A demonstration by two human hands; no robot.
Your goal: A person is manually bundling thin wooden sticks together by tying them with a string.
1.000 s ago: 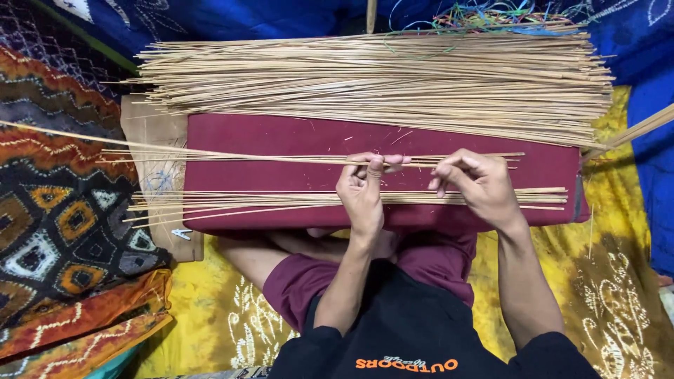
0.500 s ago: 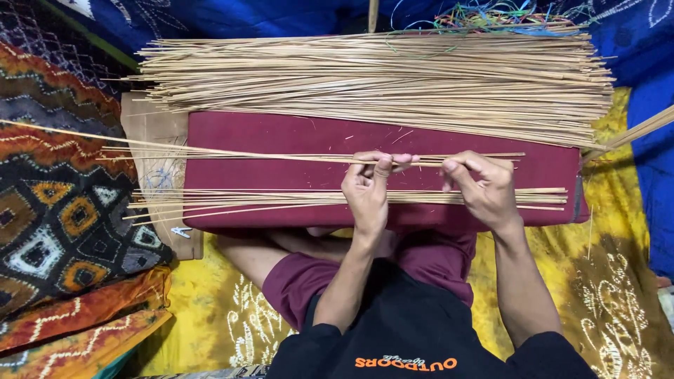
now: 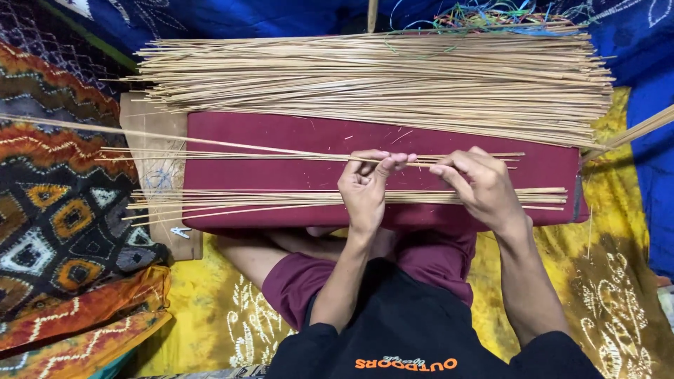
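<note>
My left hand and my right hand rest on a maroon cushion lying across my lap. Both pinch a few thin pale sticks that run left to right across the cushion's middle. A long single stick slants in from the far left to my left fingers. Under my palms lies a small flat bundle of sticks along the cushion's near edge. A big pile of the same sticks lies along the far side.
A wooden board sticks out from under the cushion's left end. Patterned cloth covers the left, yellow printed cloth lies under me, and blue cloth is at the right and back. Coloured threads tangle behind the pile.
My right hand has slid slightly to the right along the sticks and my left fingers have shifted a little. The sticks and cushion stay where they were.
</note>
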